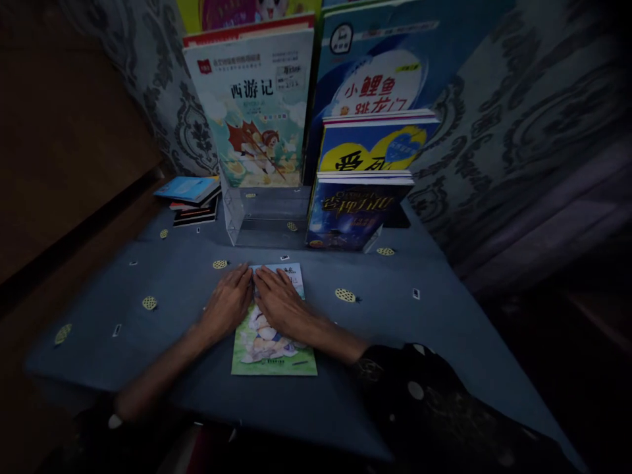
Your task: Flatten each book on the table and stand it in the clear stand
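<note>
The left hand (228, 301) lies along the left edge of a thin picture book (266, 342), and the right hand (280, 301) rests across its upper cover. Both have fingers stretched out and close together, laid on rather than gripping; neither seems to pinch the book, though the thumbs are hard to make out.

To press or smooth well here, keep the palms flat and the weight even: the left hand steadies the edge while the right moves lightly, since a hard push could slide the book or crease its cover.

The book lies face up on the table (390, 313), near its front edge. Its long axis runs away from the person, the titled end pointing toward the clear stand (264, 234) and the green bottom end toward the person, so it reads upright from here.

Beyond, the stand holds upright books (358, 210); a small stack of books (190, 189) lies at its left.
</note>
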{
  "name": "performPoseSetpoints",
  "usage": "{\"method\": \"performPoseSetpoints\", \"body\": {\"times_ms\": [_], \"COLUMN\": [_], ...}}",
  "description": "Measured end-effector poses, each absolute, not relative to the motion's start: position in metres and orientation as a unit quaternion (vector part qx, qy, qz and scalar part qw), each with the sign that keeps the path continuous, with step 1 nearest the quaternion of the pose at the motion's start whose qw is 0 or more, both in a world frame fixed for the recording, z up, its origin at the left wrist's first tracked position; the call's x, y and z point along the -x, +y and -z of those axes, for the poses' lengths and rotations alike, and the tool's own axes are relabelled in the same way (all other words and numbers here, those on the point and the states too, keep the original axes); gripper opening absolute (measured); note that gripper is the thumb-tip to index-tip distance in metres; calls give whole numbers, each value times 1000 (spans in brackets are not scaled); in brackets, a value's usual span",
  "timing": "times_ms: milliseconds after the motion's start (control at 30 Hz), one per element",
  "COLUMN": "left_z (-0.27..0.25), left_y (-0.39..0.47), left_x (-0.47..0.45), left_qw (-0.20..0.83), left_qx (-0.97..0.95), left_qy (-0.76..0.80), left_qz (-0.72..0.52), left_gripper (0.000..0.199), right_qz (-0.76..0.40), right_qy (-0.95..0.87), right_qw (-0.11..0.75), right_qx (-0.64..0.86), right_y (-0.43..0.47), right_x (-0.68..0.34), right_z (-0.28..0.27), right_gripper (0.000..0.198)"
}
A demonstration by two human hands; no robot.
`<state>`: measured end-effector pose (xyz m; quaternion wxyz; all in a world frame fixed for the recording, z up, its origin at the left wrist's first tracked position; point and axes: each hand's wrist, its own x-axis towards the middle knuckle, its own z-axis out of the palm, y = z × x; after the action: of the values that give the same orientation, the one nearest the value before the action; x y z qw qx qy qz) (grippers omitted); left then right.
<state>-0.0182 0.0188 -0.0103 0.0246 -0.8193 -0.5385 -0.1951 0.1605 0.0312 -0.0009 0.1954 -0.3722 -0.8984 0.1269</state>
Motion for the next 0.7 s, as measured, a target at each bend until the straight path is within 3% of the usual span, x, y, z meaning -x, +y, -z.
{"method": "performPoseSetpoints", "body": {"times_ms": [500, 700], "left_z": [9, 13], "left_y": [24, 27], "left_x": [13, 16], "left_qw": [22, -23], "left_qx": [823, 834], "left_qy": [-521, -499], "left_qz": [224, 233], "left_gripper": [38, 45], "right_qz": [-112, -108], "right_qy": [-894, -889], "right_qw": [185, 177], "right_qx": [392, 407], "right_y": [30, 29], "right_x": [-159, -159], "right_z": [-9, -10], "right_gripper": [45, 46]}}
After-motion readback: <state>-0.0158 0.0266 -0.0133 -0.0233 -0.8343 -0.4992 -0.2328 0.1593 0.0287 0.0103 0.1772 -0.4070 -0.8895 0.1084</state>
